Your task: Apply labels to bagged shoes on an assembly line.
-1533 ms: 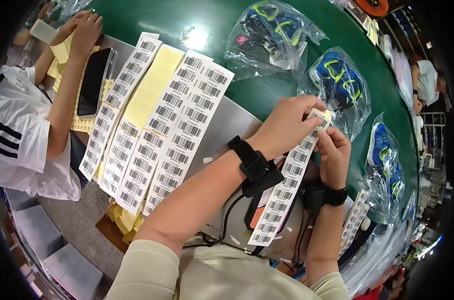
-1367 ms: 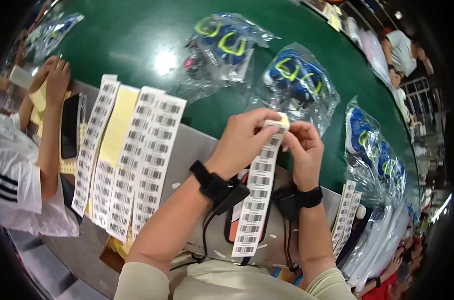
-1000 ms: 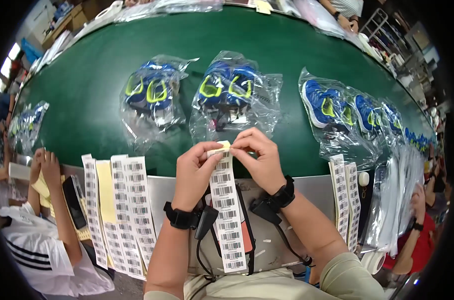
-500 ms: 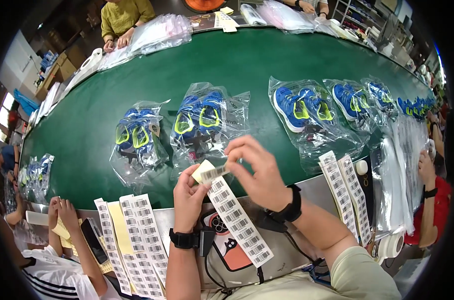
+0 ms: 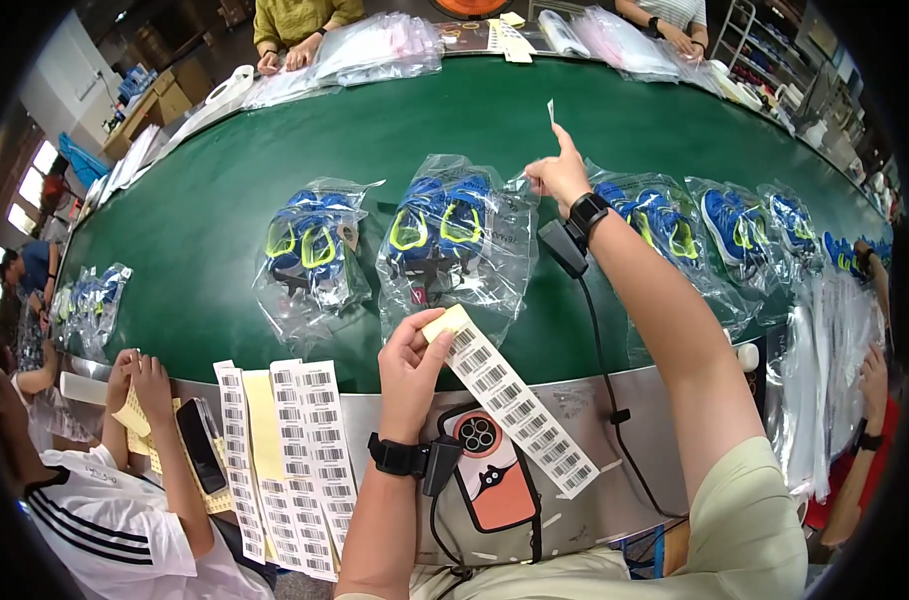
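My left hand point(image 5: 411, 368) is closed on the yellow-backed upper end of a barcode label strip point(image 5: 519, 400), which slants down over a phone in a cat-print case point(image 5: 496, 480). My right hand point(image 5: 562, 178) reaches out over the green table, index finger extended and other fingers bent. A small label point(image 5: 551, 112) clings to that index fingertip, standing on edge. Just left of this hand lies a clear bag with a pair of blue shoes point(image 5: 436, 225) with lime trim. Another bagged pair point(image 5: 314, 240) sits farther left. Beneath my right forearm is a third bagged pair point(image 5: 654, 215), partly hidden.
More bagged shoes point(image 5: 739, 225) line the right side, beside stacked clear bags point(image 5: 809, 390). Several label sheets point(image 5: 304, 450) lie left of me. A neighbour's hands point(image 5: 139, 385) are close by there. Across the green table point(image 5: 304, 130), people stand behind piled bags point(image 5: 379, 50). A cable point(image 5: 604, 380) trails from my right wrist.
My right hand has left the strip and stretched forward over the table, carrying a label on its fingertip. My left hand still grips the strip. The whole view has shifted slightly.
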A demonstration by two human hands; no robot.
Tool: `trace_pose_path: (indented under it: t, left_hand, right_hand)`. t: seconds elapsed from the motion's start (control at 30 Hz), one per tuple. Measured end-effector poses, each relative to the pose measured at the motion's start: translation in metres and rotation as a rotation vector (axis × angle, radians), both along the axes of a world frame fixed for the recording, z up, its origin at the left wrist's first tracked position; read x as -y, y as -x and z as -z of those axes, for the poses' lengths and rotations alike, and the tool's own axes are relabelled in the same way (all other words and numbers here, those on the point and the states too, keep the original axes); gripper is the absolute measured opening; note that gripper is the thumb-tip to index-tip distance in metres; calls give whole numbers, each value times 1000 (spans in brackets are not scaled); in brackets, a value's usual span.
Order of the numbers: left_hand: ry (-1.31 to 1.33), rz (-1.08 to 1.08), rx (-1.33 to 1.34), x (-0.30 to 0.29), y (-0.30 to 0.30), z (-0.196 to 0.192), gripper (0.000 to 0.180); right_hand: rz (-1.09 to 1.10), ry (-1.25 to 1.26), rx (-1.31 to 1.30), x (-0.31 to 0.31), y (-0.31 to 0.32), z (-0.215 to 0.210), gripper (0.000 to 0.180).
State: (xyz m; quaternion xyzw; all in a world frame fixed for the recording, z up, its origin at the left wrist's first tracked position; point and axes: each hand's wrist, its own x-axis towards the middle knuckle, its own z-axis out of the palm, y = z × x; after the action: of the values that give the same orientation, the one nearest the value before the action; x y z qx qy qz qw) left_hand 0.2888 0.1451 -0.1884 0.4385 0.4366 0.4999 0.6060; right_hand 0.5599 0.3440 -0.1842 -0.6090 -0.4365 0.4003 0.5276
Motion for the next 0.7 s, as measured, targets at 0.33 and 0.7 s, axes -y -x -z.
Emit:
trace_pose_path:
  t: [0.33,0.7]
  left_hand:
    - [-33,-9,-29,-2,7,-4,30]
    - [-26,-3,-49,-2,2,1,30]
  right_hand:
    - [-132,-98,449,24,-15,29,90]
    - [140,218,-366,-1,-20,15,11]
